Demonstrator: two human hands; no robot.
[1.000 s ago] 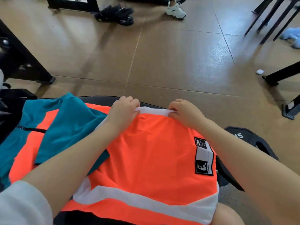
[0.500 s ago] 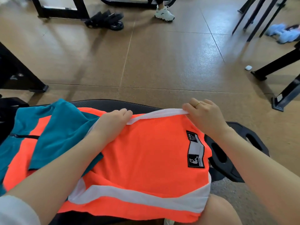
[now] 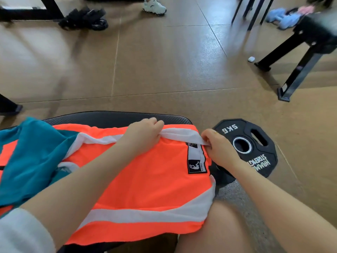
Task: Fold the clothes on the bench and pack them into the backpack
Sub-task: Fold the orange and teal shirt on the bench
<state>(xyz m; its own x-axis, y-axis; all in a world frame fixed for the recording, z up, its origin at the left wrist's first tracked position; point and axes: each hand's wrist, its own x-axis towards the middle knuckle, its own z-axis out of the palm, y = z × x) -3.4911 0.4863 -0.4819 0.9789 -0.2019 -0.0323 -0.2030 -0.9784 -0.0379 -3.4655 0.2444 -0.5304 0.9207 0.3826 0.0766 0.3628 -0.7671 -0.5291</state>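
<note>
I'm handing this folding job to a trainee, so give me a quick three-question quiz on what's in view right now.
1. True or false: both hands grip the white hem band of the bright orange mesh garment.
2. What lies on the floor right of the black padded bench? A) black 5KG weight plate B) backpack C) towel
3. Which colour cloth overlaps the garment's left part?

Key: 1 true, left hand and right hand; 2 A; 3 teal.

A black padded bench (image 3: pixel 113 117) carries the clothes. An orange garment with white bands (image 3: pixel 145 189) lies spread across it, its near edge hanging over the front, and a teal garment (image 3: pixel 32 161) lies bunched on the left, partly over the orange one. Beside the bench's right end, a black 5 kg weight plate (image 3: pixel 255 157) lies flat on the brown floor (image 3: pixel 164 70).
</note>
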